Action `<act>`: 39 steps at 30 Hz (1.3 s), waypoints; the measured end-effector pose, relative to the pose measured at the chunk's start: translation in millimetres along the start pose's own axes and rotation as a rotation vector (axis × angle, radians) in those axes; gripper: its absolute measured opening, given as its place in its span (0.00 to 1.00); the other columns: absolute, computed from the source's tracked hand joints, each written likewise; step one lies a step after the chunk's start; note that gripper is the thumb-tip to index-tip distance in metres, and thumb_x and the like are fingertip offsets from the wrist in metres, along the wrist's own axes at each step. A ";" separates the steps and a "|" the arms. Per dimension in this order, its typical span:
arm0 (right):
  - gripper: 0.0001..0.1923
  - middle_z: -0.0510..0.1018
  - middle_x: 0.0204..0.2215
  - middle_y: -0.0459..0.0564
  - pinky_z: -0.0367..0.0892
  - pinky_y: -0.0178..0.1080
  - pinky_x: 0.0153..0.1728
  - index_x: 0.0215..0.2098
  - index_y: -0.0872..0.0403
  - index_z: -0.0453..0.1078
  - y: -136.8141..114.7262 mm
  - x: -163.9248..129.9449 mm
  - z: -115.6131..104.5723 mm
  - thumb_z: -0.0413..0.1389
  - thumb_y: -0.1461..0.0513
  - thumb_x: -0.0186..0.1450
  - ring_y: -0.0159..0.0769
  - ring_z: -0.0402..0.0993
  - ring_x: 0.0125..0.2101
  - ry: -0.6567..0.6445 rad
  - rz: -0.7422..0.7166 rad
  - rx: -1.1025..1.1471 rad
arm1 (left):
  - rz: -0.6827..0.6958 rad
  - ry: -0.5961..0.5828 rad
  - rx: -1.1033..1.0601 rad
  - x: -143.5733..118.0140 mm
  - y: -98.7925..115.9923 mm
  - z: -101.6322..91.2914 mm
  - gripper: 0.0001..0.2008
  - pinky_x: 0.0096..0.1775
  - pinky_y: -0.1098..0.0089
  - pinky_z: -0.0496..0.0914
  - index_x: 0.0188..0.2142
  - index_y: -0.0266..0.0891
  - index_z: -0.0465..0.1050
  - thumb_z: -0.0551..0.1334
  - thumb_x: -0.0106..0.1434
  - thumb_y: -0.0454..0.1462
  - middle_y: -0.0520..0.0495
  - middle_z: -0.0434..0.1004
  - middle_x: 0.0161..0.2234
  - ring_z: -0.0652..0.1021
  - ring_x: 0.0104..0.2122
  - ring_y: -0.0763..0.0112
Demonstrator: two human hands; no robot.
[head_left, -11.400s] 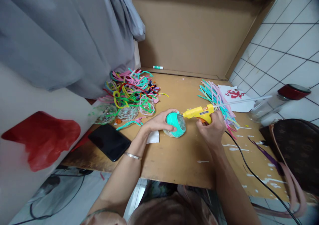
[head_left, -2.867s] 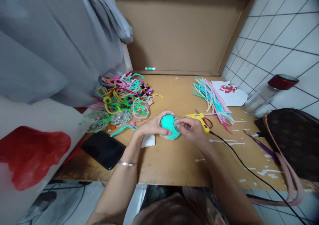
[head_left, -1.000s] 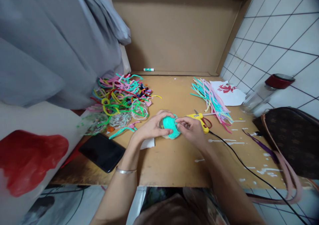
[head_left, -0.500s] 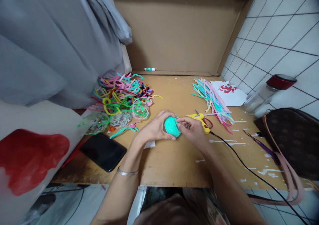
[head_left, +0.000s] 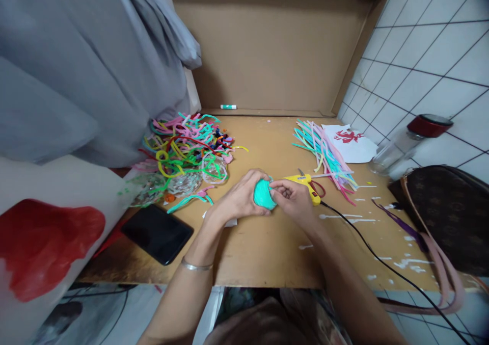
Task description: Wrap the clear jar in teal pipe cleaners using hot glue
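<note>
One bare left hand (head_left: 244, 194) curled around a rounded turquoise-wrapped object (head_left: 263, 196), bare right hand (head_left: 293, 198) pinching its right edge, yellow plastic glue gun (head_left: 303, 180) just beyond the right grip, tangled multicoloured fuzzy stems (head_left: 183, 143) farther left, straight pastel fuzzy stems (head_left: 323, 146) farther right.

We see a makeshift craft corner; whether it belongs to a home or a small workshop, we cannot tell. We infer the craft use from the glue gun (head_left: 303, 180), the heap of coloured pipe cleaners (head_left: 181, 143) and the drip-stained table (head_left: 260, 253), and the improvised setting from the cardboard panel (head_left: 263, 49), the tiled wall (head_left: 428, 75), the handbag (head_left: 446, 212) and the bottle (head_left: 401, 149).
</note>
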State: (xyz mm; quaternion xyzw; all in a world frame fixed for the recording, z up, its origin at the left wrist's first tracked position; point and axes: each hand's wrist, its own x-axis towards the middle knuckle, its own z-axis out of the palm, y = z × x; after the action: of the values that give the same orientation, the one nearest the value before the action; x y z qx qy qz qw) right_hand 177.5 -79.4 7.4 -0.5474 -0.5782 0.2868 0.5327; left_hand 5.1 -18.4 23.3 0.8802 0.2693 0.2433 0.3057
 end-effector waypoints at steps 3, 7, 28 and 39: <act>0.10 0.69 0.16 0.41 0.59 0.30 0.19 0.32 0.54 0.76 1.3 -0.4 0.4 0.57 0.59 0.54 0.27 0.62 0.18 -0.001 0.014 0.018 | 0.021 0.007 -0.003 -0.3 -2.9 1.2 0.37 0.55 0.55 0.66 0.52 0.45 0.62 0.74 0.44 0.40 0.43 0.66 0.52 0.70 0.54 0.54; 0.10 0.68 0.17 0.41 0.59 0.30 0.19 0.32 0.54 0.76 2.0 -0.8 0.6 0.57 0.59 0.54 0.26 0.61 0.18 0.003 0.020 0.012 | 0.035 0.012 0.010 -0.7 -3.9 1.3 0.36 0.54 0.56 0.67 0.52 0.44 0.61 0.74 0.45 0.40 0.43 0.66 0.52 0.70 0.53 0.55; 0.12 0.68 0.17 0.41 0.60 0.31 0.20 0.32 0.56 0.76 0.3 0.7 0.7 0.57 0.57 0.52 0.27 0.62 0.18 0.005 0.071 0.043 | -0.030 0.013 -0.023 0.2 -0.1 -0.4 0.36 0.52 0.56 0.69 0.51 0.42 0.62 0.75 0.44 0.41 0.39 0.66 0.55 0.72 0.52 0.54; 0.13 0.69 0.17 0.41 0.61 0.31 0.20 0.32 0.56 0.76 -0.5 0.1 0.3 0.57 0.57 0.53 0.27 0.63 0.18 0.013 0.083 0.046 | -0.069 0.013 -0.019 0.6 2.4 0.3 0.38 0.52 0.56 0.69 0.52 0.42 0.60 0.75 0.44 0.40 0.39 0.67 0.55 0.73 0.52 0.54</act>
State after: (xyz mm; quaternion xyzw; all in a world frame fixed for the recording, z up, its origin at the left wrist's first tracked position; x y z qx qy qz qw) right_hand 177.1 -79.4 7.8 -0.5603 -0.5449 0.3182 0.5365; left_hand 6.6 -19.8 24.8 0.8659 0.2989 0.2409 0.3206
